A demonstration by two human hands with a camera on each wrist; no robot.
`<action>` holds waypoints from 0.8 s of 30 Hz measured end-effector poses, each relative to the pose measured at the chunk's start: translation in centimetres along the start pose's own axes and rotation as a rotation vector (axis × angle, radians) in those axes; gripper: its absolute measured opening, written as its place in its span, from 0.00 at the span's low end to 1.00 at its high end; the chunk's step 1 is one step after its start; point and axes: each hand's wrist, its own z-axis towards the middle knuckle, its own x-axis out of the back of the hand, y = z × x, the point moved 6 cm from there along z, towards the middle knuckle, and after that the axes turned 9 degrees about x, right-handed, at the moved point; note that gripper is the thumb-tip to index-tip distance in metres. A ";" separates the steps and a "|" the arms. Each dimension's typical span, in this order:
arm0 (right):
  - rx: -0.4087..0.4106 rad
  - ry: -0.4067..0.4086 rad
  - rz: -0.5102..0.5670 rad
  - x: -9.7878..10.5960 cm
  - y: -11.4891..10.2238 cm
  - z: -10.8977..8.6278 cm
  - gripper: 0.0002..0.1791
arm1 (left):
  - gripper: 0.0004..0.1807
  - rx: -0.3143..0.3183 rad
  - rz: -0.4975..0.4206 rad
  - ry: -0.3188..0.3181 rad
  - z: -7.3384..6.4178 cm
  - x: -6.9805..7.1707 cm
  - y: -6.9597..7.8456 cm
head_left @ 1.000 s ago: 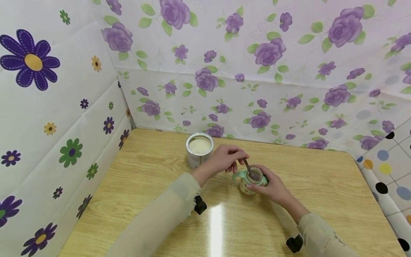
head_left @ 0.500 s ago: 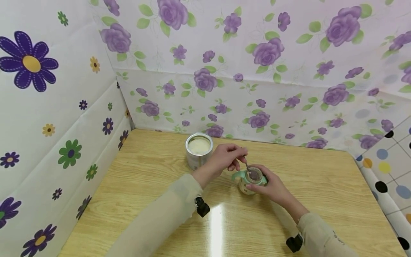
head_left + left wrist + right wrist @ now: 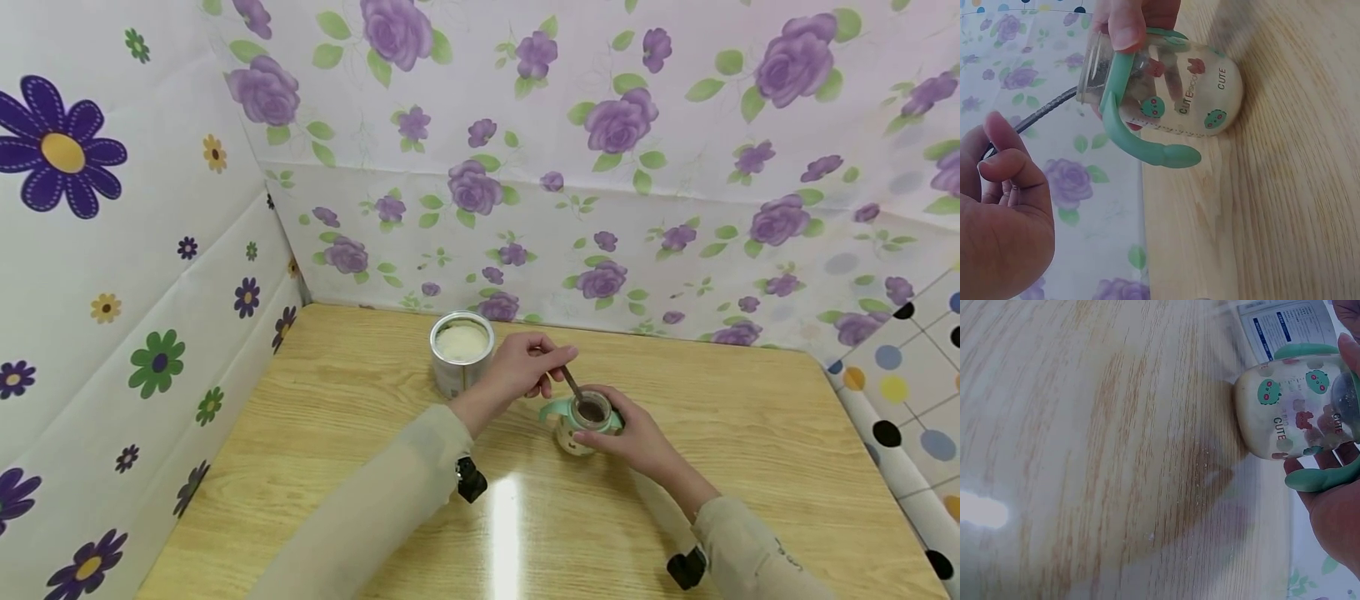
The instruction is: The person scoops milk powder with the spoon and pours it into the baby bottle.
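Note:
A clear baby bottle (image 3: pixel 572 438) with green side handles stands on the table, its mouth uncovered. In the left wrist view, cartoon faces and the word CUTE show on the bottle wall (image 3: pixel 1179 94). My right hand (image 3: pixel 637 433) grips it round the neck from the right side. My left hand (image 3: pixel 517 367) pinches the dark, twisted handle of a spoon (image 3: pixel 572 383) between thumb and fingers. The spoon slants down into the bottle's mouth. Its bowl shows dimly through the wall in the right wrist view. The bottle's contents are hard to make out.
Behind my left forearm stands an open metal can (image 3: pixel 452 373) filled with cream-coloured powder. The wooden table (image 3: pixel 360 375) meets a flowered cloth wall (image 3: pixel 412 217) at the back and another at the left. A few white specks (image 3: pixel 1150 536) lie near the bottle.
The spoon has shifted within the bottle mouth, its handle changing slant as my left hand moves slightly. My right hand and the bottle hold their place.

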 end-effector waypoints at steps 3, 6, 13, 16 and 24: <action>-0.001 -0.003 -0.003 0.0 -0.1 0.0 0.39 | 0.18 -0.003 -0.007 0.004 0.1 0.3 -0.2; -0.001 -0.002 -0.006 0.1 -0.1 -0.1 0.38 | 0.16 -0.006 -0.016 0.000 0.1 0.5 -0.2; -0.004 -0.002 -0.002 -0.1 -0.2 -0.1 0.38 | 0.12 -0.023 -0.047 0.000 -0.4 1.1 0.6; -0.006 0.003 -0.016 0.0 -0.2 -0.1 0.38 | 0.16 -0.029 -0.070 -0.012 -0.5 1.2 0.7; -0.008 0.009 -0.031 0.0 -0.2 -0.2 0.39 | 0.16 -0.021 -0.140 0.009 -1.1 2.1 1.7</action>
